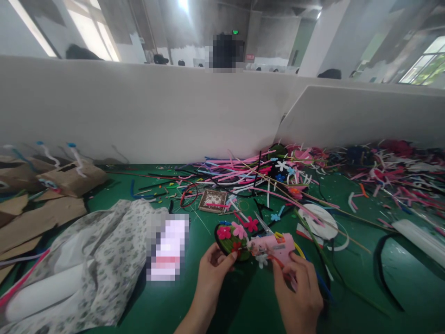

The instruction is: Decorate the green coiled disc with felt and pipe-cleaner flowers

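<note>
My left hand (216, 266) pinches the lower edge of a round green craft piece (227, 244) with a dark rim. Pink and red fuzzy flowers (239, 229) sit on its face. In my right hand (299, 283) is a pink hot glue gun (274, 248), fingers wrapped round its handle. Its nozzle points left and meets the right side of the green piece; I cannot tell whether they touch. A whitish flower (262, 260) shows just below the nozzle. Behind the glue gun lie scissors (263, 223) with their blades showing.
Pipe cleaners (229, 169) lie heaped at the back. A patterned square box (213, 201) and a white roll (318, 221) are beyond my hands. To the left are floral cloth (118, 250), a blurred phone-like object (169, 248) and cardboard (69, 211). A white partition (156, 111) stands behind.
</note>
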A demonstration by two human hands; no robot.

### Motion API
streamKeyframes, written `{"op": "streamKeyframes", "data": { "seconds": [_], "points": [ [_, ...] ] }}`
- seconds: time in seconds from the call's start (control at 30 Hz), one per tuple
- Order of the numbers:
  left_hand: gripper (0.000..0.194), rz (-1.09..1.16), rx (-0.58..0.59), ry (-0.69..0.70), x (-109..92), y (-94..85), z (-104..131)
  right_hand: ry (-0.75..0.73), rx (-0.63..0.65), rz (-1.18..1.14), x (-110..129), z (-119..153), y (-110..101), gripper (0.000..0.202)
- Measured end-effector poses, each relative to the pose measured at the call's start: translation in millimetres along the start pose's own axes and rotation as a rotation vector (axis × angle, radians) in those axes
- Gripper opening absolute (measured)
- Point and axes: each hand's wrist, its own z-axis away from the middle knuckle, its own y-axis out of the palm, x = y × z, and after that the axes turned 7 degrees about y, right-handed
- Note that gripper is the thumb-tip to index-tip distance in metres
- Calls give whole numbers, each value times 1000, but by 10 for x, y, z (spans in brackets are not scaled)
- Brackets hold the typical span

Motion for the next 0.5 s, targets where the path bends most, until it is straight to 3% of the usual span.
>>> {"op": "streamKeyframes", "data": {
  "seconds": [0.2, 0.4, 0.5],
  "points": [
    [43, 1, -11, -13, 13, -8, -13, -31, 7, 14, -39, -3, 14, 20],
    [42, 21, 87, -68, 19, -84, -70, -254, -114, 118, -33, -73, 3, 17],
    [46, 35, 57, -80, 14, -111, -107, -209, -147, 95, -9, -115, 3, 21]
  ]
}}
